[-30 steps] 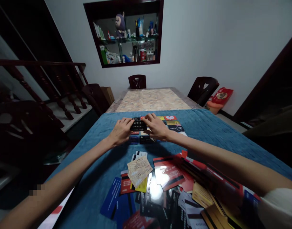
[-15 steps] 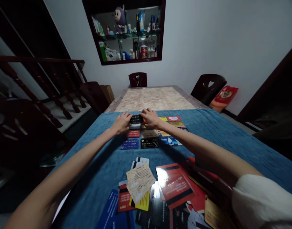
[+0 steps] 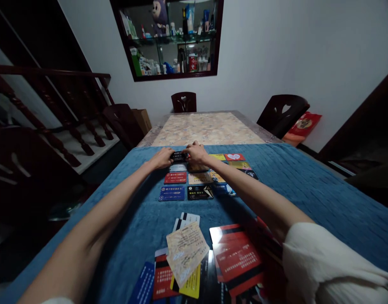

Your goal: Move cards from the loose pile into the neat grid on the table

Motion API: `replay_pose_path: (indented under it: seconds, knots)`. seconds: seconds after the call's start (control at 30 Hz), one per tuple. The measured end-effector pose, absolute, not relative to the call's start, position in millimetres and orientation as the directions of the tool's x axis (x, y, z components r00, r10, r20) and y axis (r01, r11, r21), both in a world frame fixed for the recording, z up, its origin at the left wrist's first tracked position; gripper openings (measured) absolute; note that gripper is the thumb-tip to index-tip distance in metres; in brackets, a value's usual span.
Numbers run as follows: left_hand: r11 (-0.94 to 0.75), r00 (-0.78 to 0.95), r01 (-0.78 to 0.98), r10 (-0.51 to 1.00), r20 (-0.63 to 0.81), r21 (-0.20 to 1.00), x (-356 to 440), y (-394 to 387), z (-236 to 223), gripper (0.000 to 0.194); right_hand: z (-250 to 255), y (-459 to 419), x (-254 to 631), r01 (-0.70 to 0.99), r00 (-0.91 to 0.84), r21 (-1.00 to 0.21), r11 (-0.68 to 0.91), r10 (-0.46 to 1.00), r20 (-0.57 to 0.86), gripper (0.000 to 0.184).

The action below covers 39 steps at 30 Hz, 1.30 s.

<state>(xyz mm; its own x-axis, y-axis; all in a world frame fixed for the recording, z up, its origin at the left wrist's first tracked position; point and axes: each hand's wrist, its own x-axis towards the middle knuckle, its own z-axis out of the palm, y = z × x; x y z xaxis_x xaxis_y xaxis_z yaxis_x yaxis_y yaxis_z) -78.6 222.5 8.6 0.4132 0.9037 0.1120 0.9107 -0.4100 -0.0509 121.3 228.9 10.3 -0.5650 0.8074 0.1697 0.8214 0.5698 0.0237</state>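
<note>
Dim room, wall cabinet behind; from where I stand, a long tabletop bears a blue cloth over its nearer part. Toward the near edge, a loose pile of cards. Close to the cloth's far edge, left of its middle, the left hand and right hand, fingers partly curled, meet opposite ends of a black card; whether they pinch it, I cannot tell. A dragging fingertip or rucked cloth could skew neighbouring rows. Legible: "DCEP" on a blue card and a red card; "VIP" on a striped black card
</note>
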Motion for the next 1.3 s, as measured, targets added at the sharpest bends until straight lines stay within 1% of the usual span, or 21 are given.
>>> replay_pose_path:
  seconds: [0.27, 0.67, 0.93, 1.07, 1.17, 1.3]
  knots:
    - [-0.411, 0.412, 0.911, 0.91, 0.041, -0.037, -82, 250, -4, 0.035, 5, 240, 111, 0.84, -0.542, 0.022, 0.542, 0.836, 0.085, 0.046]
    - [-0.407, 0.407, 0.913, 0.913, -0.037, -0.009, -84, 263, -6, 0.035, 3, 245, 110, 0.83, -0.557, 0.023, 0.557, 0.831, 0.003, 0.046]
    - [-0.398, 0.396, 0.917, 0.917, -0.055, -0.028, -82, 263, -6, 0.041, 4, 248, 109, 0.814, -0.579, 0.052, 0.579, 0.815, -0.015, 0.044]
    - [-0.394, 0.392, 0.919, 0.917, -0.072, -0.025, -81, 263, -5, 0.047, 5, 247, 108, 0.809, -0.584, 0.063, 0.584, 0.811, -0.021, 0.045]
    - [-0.384, 0.381, 0.923, 0.921, -0.08, -0.021, -80, 262, -3, 0.047, 6, 248, 108, 0.806, -0.587, 0.07, 0.587, 0.809, -0.027, 0.045]
    - [-0.351, 0.349, 0.936, 0.935, -0.062, -0.022, -78, 259, -3, 0.05, 6, 250, 109, 0.802, -0.592, 0.073, 0.592, 0.805, -0.026, 0.043]
